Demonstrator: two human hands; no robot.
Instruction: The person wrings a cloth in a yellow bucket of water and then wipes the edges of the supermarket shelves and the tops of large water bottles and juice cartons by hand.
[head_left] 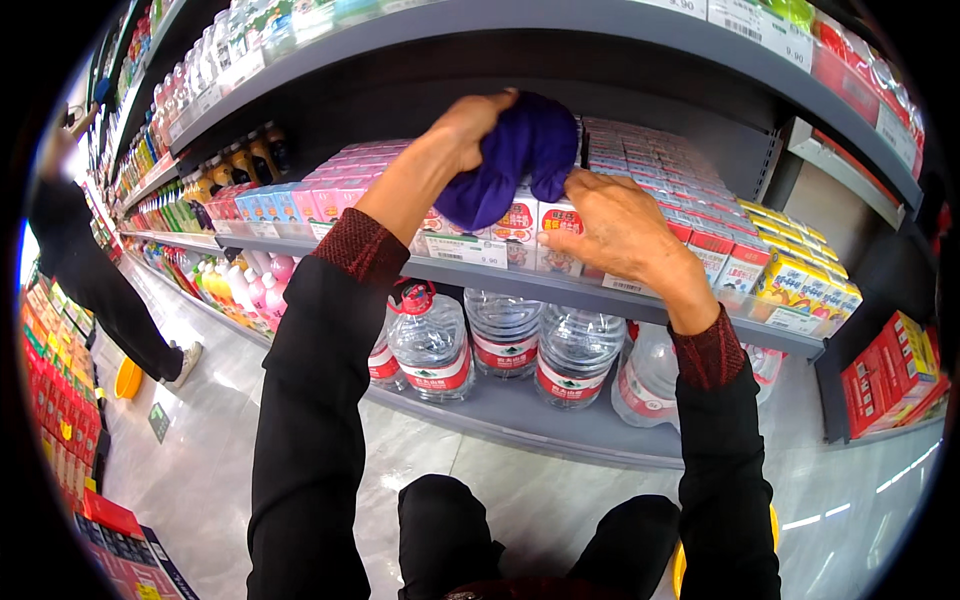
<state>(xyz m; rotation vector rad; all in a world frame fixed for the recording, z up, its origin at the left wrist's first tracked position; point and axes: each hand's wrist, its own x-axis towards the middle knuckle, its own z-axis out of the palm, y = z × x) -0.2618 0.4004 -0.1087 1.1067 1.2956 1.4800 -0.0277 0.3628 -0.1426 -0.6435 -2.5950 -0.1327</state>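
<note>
A bunched purple cloth (525, 150) lies over the tops of small drink cartons on the middle shelf. My left hand (470, 130) is closed on its upper left side, and its fingertips are partly hidden. To the right, my right hand (620, 228) grips a white and red drink carton (557, 222) in the front row. The fingers curl over the top and the thumb lies across the front; the hand covers part of the neighbouring cartons.
Yellow cartons (805, 270) stand at the shelf's right end, pink ones (325, 190) at its left. Below are large water bottles (430, 345). An upper shelf edge (560, 22) overhangs. At far left another person's dark trouser leg (100, 270) shows beside a yellow basin (128, 378).
</note>
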